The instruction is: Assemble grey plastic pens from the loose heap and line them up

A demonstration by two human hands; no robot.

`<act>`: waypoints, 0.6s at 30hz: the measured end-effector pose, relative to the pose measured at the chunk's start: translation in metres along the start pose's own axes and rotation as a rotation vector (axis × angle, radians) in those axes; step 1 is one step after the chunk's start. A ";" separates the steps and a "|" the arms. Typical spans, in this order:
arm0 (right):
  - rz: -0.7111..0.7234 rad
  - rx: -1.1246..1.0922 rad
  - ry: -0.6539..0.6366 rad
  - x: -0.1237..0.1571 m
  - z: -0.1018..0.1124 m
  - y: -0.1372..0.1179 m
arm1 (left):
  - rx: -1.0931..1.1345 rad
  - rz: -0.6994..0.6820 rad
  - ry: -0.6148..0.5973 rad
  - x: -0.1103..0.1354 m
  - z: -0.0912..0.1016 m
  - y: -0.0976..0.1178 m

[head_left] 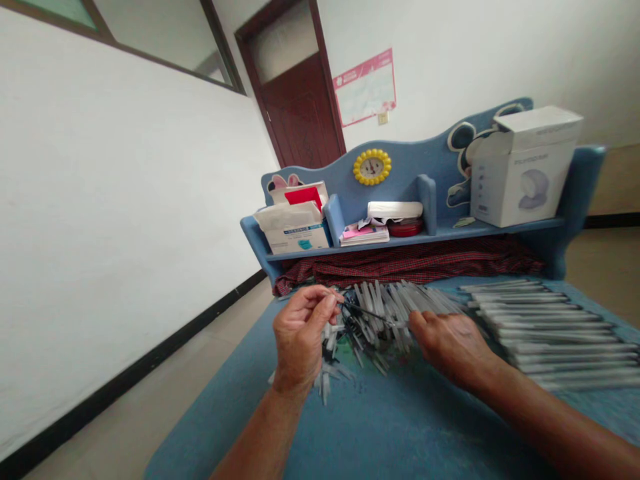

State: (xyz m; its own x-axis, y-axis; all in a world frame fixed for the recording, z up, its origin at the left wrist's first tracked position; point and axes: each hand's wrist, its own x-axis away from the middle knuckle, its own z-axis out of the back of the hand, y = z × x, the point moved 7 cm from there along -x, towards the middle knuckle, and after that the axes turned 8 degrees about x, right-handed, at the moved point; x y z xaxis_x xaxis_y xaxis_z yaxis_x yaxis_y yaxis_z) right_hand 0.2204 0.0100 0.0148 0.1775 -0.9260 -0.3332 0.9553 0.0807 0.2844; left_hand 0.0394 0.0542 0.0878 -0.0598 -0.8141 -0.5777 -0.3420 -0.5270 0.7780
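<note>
My left hand [303,333] pinches one end of a thin dark pen refill [366,311] between thumb and fingers. The refill slants down to the right towards my right hand [453,343]. That hand is closed round a clear pen barrel [400,325], mostly hidden by the fingers; the refill's far end meets the barrel's opening. Beneath and behind both hands lies a pile of clear pen barrels [433,299]. Small clear and black pen parts [327,383] are scattered beside my left hand. A row of pens [565,327], slightly blurred, lies to the right.
Everything lies on a blue table [360,427] with a raised shelf [450,230] at the back. On it stand an open mask box [300,237], a red round tin [406,228] and a white carton [525,173]. A checked cloth [400,263] is bunched underneath.
</note>
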 end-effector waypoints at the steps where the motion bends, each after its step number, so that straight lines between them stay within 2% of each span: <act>1: 0.003 0.003 -0.001 0.000 0.000 0.000 | 0.000 0.002 -0.003 0.000 -0.001 -0.001; 9: -0.052 -0.001 -0.007 0.001 0.002 0.003 | -0.017 0.017 -0.062 0.005 -0.006 -0.003; 18: -0.042 0.014 -0.041 0.002 0.005 0.002 | -0.128 0.026 -0.014 0.003 -0.001 -0.006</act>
State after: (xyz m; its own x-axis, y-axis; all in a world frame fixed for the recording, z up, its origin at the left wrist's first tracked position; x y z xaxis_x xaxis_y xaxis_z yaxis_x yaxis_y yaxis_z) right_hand 0.2215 0.0062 0.0189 0.1268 -0.9429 -0.3079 0.9584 0.0364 0.2832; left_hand 0.0421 0.0541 0.0818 -0.0801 -0.8247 -0.5599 -0.2175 -0.5337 0.8172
